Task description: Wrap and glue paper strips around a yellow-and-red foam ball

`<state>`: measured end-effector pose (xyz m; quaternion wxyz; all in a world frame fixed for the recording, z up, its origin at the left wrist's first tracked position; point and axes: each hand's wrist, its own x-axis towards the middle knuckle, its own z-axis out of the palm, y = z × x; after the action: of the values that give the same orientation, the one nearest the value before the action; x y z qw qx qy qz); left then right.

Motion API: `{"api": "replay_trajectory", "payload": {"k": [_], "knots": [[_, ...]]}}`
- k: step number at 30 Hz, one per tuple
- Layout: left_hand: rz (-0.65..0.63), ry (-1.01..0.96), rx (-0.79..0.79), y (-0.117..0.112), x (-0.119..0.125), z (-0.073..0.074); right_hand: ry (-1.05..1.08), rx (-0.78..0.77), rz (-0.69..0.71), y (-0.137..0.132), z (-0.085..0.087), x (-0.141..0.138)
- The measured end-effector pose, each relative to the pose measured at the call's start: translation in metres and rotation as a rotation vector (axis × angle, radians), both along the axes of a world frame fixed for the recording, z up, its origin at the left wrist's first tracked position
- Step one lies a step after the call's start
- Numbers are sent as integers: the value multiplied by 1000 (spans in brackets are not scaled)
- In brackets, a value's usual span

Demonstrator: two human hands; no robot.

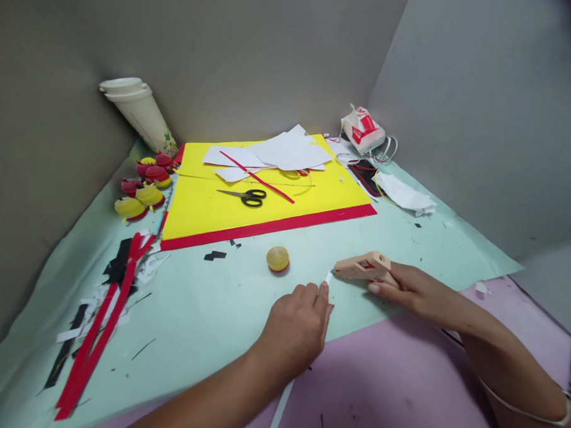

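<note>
In the head view, my left hand (pixel 300 324) is closed on a narrow white strip (pixel 280 406). One end of the strip sticks out past my fingertips, and the rest trails down below my wrist toward the near edge. My right hand (pixel 405 291) grips a beige hot glue gun (pixel 363 267) by its handle. The gun's nozzle points left and is at the strip's upper end; I cannot tell whether they touch. Just beyond my left hand sits a small round piece (pixel 278 259), yellow on top with a red rim.
A yellow sheet (pixel 195 211) with red edging bears black-handled scissors (pixel 251 198), white paper (pixel 292 152) and a red strip. On the left are several red-and-yellow round pieces (pixel 149 196), a leaning cup (pixel 142 113) and red strips (pixel 99 336). A tissue pack (pixel 363 132) stands back right.
</note>
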<state>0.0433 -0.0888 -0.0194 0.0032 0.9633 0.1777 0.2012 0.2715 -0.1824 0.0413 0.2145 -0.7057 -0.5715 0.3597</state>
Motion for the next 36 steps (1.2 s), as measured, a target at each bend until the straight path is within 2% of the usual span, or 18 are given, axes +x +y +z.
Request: {"api": "replay_trajectory", "payload": {"k": [21,36], "knots": [[2,8,9,0,0,0,-8,-25,51,-2,-5,5],[0,5,10,1,1,-1,9,-64,16,-2,-8,6]]}}
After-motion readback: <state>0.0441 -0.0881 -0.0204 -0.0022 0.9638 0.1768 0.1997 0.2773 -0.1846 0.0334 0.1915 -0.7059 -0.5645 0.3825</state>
